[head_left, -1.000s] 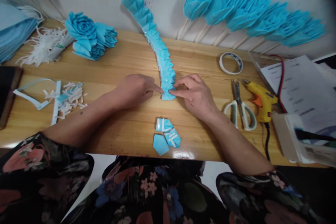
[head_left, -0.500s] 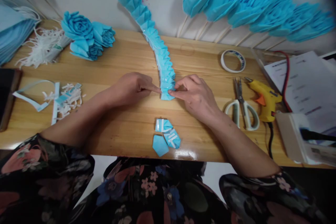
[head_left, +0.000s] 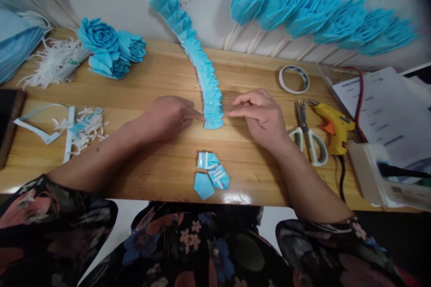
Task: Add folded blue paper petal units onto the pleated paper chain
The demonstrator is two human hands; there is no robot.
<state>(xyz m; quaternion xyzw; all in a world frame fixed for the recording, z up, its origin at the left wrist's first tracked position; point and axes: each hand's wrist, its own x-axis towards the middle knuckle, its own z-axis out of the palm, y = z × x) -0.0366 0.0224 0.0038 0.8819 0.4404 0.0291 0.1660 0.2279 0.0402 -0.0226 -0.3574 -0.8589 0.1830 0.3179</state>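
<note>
A long curved strip of overlapping folded blue paper petals (head_left: pixel 204 71) runs from the wall down to the middle of the table. At the strip's near end, my left hand (head_left: pixel 170 115) is closed, its fingertips holding the left corner. My right hand (head_left: pixel 261 116) is just right of that end with thumb and fingers apart, holding nothing; a small gap lies between its fingertips and the paper. Nearer to me are three folded blue paper pieces: a plain pentagon (head_left: pixel 204 186) and two with white strips on them (head_left: pixel 218 176).
At right are scissors (head_left: pixel 308 132), a yellow glue gun (head_left: pixel 335 125), a tape roll (head_left: pixel 293 79) and a white box (head_left: pixel 370 179). Blue paper flowers on sticks (head_left: pixel 313 9) lean on the wall. At left lie more flowers (head_left: pixel 111 47), white cords (head_left: pixel 57 63) and paper scraps (head_left: pixel 87 128).
My right hand has let go of the strip's near end and drawn back slightly to the right, fingers opening. My left hand stays at the left corner. The whole view has shifted a little.
</note>
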